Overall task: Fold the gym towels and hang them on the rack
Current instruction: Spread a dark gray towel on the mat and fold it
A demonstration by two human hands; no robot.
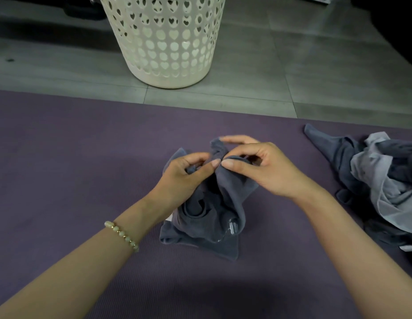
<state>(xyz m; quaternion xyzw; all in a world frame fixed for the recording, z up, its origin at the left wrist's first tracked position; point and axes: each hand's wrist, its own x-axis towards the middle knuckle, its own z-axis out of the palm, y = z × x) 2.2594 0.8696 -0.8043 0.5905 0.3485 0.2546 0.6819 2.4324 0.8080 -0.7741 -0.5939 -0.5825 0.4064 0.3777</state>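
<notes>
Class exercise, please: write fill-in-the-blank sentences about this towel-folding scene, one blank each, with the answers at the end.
The left hand and right hand both pinch a towel that is dark ____.
The basket has holes shaped like ____.
The bracelet sits on the ____ wrist.
The pile lies at the ____ end of the mat.
Answers: grey, hearts, left, right.

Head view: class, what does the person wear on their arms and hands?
No sleeves or gloves show. A bracelet of pale green beads with small gold spacers circles the left wrist. The left hand and right hand show no rings.
</notes>
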